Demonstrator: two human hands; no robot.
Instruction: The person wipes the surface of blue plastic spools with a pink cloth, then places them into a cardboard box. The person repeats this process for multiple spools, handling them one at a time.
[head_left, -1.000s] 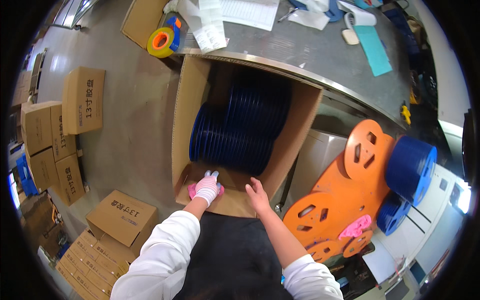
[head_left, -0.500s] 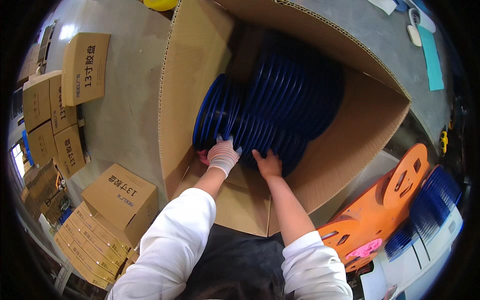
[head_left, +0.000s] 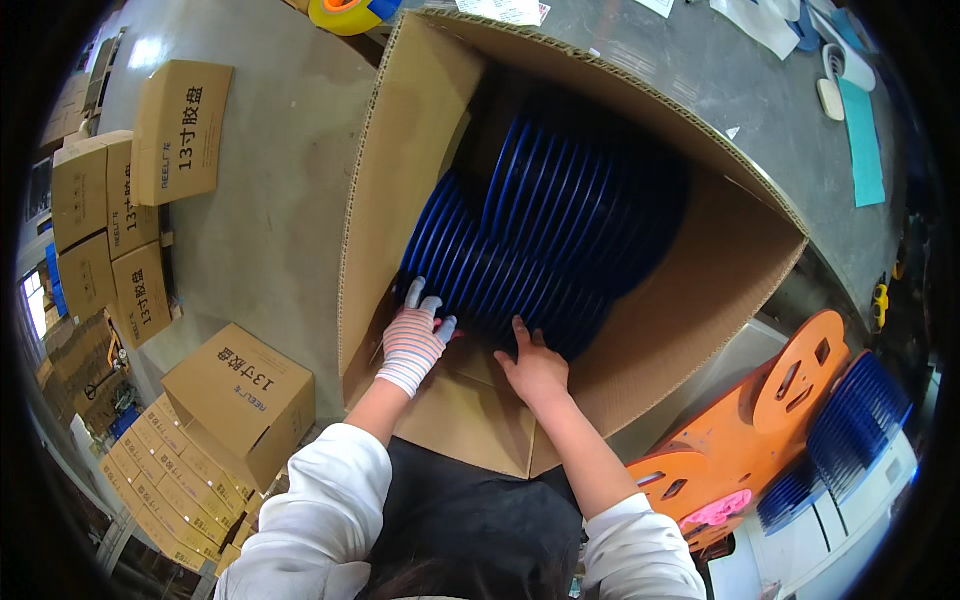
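Note:
A large open cardboard box [head_left: 690, 340] holds two rows of dark blue round plastic discs [head_left: 490, 260] standing on edge, packed face to face. My left hand [head_left: 416, 340], in a striped glove with grey fingertips, rests against the near left end of the closer row, its fingers spread. Bare and uncovered, my right hand [head_left: 535, 368] lies at the near edge of the same row, toward its right part, with the fingers apart and the fingertips at the disc rims. Neither hand is wrapped round a disc. The discs' lower parts are in shadow.
Closed cartons [head_left: 240, 385] are stacked at the left. An orange plate-like fixture [head_left: 740, 410] stands at the right, with a pink cloth [head_left: 718, 508] on it and more blue discs [head_left: 862, 420] beyond. Behind the box is a grey table [head_left: 660, 75] with a yellow tape roll [head_left: 350, 14].
My left hand has moved left and nearer; its fingers have spread. The leftmost discs now sit more evenly against the row. My right hand has drawn slightly nearer. The whole view has shifted.

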